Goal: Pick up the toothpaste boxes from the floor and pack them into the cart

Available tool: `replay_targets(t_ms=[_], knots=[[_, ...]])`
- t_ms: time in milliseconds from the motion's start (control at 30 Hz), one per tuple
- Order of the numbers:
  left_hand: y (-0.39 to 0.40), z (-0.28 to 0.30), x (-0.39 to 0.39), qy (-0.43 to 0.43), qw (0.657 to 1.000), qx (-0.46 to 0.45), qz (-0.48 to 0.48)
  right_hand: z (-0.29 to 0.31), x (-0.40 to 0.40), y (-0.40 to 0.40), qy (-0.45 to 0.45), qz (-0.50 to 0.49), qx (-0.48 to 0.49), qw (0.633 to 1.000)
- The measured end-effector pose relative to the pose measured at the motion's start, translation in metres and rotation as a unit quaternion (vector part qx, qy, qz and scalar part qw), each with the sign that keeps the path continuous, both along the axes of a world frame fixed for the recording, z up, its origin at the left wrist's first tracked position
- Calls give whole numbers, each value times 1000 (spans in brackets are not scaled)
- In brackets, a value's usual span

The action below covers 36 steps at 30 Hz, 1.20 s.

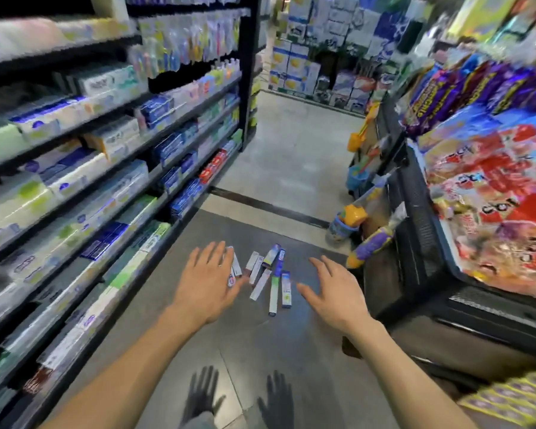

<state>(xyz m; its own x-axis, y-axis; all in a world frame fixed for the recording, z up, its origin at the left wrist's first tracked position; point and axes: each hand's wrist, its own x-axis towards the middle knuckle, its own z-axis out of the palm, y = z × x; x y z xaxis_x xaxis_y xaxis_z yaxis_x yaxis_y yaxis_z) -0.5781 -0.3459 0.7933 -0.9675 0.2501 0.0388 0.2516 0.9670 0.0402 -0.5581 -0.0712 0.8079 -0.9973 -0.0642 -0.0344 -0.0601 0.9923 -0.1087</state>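
Observation:
Several toothpaste boxes point(265, 275) lie scattered on the grey floor in the aisle ahead of me, mostly white, blue and green. My left hand point(208, 280) is stretched out flat with fingers spread, above the left end of the pile and covering part of a box. My right hand point(334, 289) is also flat and spread, just right of the pile, holding nothing. Both hands' shadows fall on the floor near my feet. No cart is recognisable in view.
Shelves of boxed toothpaste point(99, 168) run along the left. A black display bin point(415, 212) heaped with snack packs stands at the right, with toys point(347, 224) hung and standing at its foot. The aisle floor point(291, 156) continues ahead to stacked cartons.

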Motion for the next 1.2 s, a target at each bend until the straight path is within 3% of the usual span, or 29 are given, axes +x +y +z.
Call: replay_targets(t_ms=[333, 600, 700, 900, 1200], knots=[[59, -49, -139, -76, 993, -13, -86, -50, -79, 43, -24, -102, -34, 994], [148, -111, -242, -111, 990, -43, -78, -132, -198, 128, -95, -66, -6, 993], [176, -153, -280, -110, 993, -26, -29, -179, -242, 160, -131, -51, -15, 990], [204, -292, -350, -124, 992, -17, 0, -321, -319, 195, -158, -28, -36, 986], [230, -635, -411, -111, 991, 7, -78, -624, -395, 203, -157, -44, -11, 987]])
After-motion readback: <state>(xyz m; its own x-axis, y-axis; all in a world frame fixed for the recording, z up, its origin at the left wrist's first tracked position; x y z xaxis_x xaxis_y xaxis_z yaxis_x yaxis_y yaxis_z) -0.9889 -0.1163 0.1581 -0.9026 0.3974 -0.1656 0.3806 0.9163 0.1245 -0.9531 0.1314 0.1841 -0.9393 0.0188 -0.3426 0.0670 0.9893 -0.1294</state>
